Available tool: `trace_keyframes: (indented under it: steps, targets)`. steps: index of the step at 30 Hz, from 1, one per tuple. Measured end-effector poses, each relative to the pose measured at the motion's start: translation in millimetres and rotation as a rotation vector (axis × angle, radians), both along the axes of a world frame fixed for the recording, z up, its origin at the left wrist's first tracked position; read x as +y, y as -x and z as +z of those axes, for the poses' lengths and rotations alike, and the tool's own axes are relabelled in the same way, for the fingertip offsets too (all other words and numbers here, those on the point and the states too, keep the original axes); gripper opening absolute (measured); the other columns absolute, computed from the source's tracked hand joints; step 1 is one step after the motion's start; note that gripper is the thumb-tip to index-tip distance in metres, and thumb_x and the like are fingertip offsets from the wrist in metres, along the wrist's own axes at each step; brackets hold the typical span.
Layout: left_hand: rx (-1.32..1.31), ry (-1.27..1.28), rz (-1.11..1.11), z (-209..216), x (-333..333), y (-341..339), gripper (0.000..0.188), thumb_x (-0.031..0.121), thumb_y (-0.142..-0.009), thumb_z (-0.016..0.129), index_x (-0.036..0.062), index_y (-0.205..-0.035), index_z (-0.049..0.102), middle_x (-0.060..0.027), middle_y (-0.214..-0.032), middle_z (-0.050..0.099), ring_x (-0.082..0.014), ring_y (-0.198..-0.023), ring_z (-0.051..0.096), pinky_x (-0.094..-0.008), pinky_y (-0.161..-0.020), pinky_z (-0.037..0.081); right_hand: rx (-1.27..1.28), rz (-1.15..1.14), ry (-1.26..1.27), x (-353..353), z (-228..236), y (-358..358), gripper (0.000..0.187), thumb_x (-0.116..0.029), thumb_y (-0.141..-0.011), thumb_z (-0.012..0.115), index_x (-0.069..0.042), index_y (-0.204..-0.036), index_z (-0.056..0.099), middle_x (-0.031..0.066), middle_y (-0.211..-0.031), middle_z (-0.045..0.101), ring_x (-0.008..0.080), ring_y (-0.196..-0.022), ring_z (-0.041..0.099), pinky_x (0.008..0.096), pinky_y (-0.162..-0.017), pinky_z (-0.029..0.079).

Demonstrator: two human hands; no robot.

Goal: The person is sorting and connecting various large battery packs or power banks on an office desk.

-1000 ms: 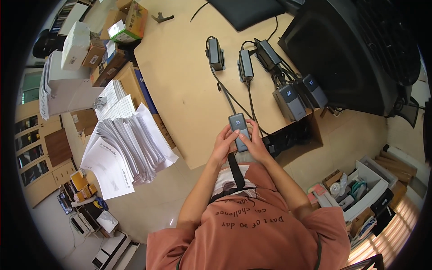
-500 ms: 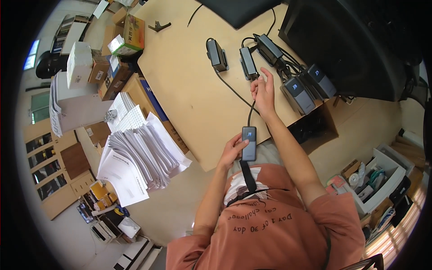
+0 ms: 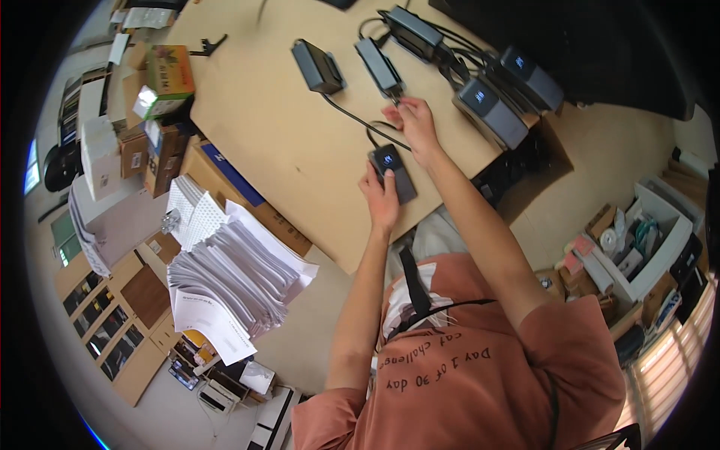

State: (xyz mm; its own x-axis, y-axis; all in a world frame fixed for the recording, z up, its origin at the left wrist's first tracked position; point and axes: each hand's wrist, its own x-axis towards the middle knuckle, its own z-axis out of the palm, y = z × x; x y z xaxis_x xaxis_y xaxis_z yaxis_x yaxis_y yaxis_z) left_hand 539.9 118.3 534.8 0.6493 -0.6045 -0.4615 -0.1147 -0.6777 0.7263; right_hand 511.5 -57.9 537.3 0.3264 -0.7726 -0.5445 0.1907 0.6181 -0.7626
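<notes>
The left hand [image 3: 381, 196] grasps a dark grey power bank [image 3: 402, 184], its thumb flat on the front face and its other fingers along the left side. The power bank lies over the near edge of the wooden table [image 3: 255, 120], tilted with its lit display toward the far left; whether it touches the tabletop cannot be told. The right hand [image 3: 415, 126] is ahead and to the right of the left fingers, its thumb and forefinger pinched on the end of a black cable [image 3: 372, 134], which curves from the top of the power bank. The fingertips meet the near end of a slim dark adapter [image 3: 378, 66]; blur hides whether plug and adapter are joined.

To the left of the right fingertips and farther out, a second adapter [image 3: 317, 66] stands on the table, its long lead [image 3: 349, 115] running down to pass by the right wrist. Beyond the right fingertips, a third adapter [image 3: 415, 33] lies among bundled cords [image 3: 457, 69]. To the right of the right fingers, two power banks with lit displays, a nearer one [image 3: 498, 118] and a farther one [image 3: 534, 81], lean side by side. Well to the left of the left fingers, a thick stack of papers [image 3: 232, 274] fans out beside a cardboard box [image 3: 217, 169].
</notes>
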Motion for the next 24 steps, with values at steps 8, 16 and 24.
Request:
trace_keyframes:
  steps: [8, 16, 24]
  targets:
    - [-0.019, -0.117, -0.128, 18.5, 19.3, 6.6, 0.059, 0.033, -0.107, 0.048, 0.0016, -0.155, 0.034, -0.0224, -0.127, 0.044, -0.0345, -0.113, 0.053, -0.0391, -0.104, 0.042, 0.345, -0.057, 0.256, -8.8, -2.7, 5.4, 0.018, -0.012, -0.097, 0.066, 0.004, -0.106, 0.065, 0.0112, -0.087, 0.077, 0.0159, -0.079, 0.073, 0.0278, -0.076, 0.057]
    - [-0.113, 0.056, -0.039, 34.5, 7.0, -1.9, 0.046, 0.024, -0.105, 0.056, 0.0008, -0.144, 0.047, -0.0168, -0.125, 0.048, -0.0226, -0.103, 0.057, -0.0347, -0.091, 0.050, 0.444, -0.078, 0.369, -9.4, -3.5, 13.6, 0.016, -0.020, -0.086, 0.074, -0.008, -0.097, 0.073, 0.0049, -0.083, 0.077, 0.0207, -0.077, 0.073, 0.0340, -0.074, 0.055]
    - [-0.332, 0.258, -0.219, 80.8, -116.3, -68.3, 0.044, 0.009, -0.100, 0.053, 0.0061, -0.143, 0.050, -0.0145, -0.133, 0.051, -0.0253, -0.110, 0.059, -0.0345, -0.088, 0.053, 0.491, -0.150, 0.356, -3.0, 4.5, -1.3, 0.011, -0.015, -0.084, 0.074, -0.009, -0.093, 0.074, 0.0044, -0.083, 0.076, 0.0238, -0.079, 0.072, 0.0367, -0.074, 0.055]
